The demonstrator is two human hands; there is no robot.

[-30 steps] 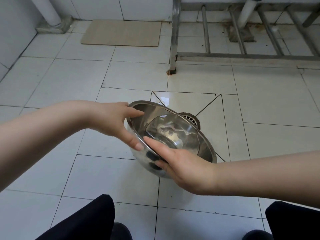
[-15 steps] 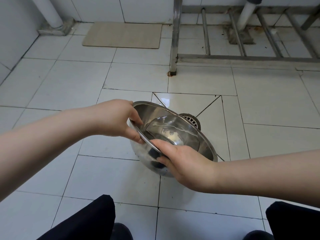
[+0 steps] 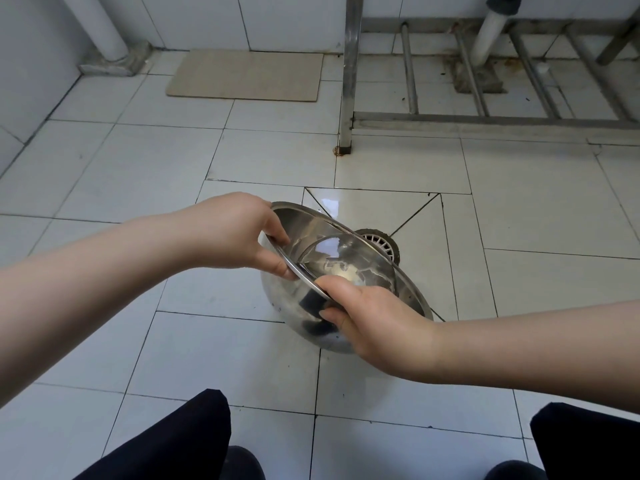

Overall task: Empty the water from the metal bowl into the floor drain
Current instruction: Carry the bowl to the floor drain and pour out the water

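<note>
**Metal bowl tipped over the floor drain**

The white tiled floor (image 3: 145, 161) filled nearly the whole view, running back to a tiled wall. At the far right stood a steel rack frame (image 3: 348, 81), its leg planted on the tiles. A beige mat (image 3: 246, 76) lay flat against the far wall, and a white pipe (image 3: 104, 26) rose in the far left corner.

In the middle, the metal bowl (image 3: 291, 296) was held off the floor, tilted with its mouth turned away from the person and toward the floor drain (image 3: 379, 241). The drain sat just beyond the bowl's far rim, partly hidden by it. Water (image 3: 346, 261) pooled in the lower side of the bowl.

The left hand (image 3: 235, 233) pinched the near left rim, thumb on the edge and fingers curled inside. The right hand (image 3: 377, 323) clamped the near rim, thumb on top and fingers under the outer wall. Dark trouser knees (image 3: 173, 441) showed at the bottom edge.
</note>
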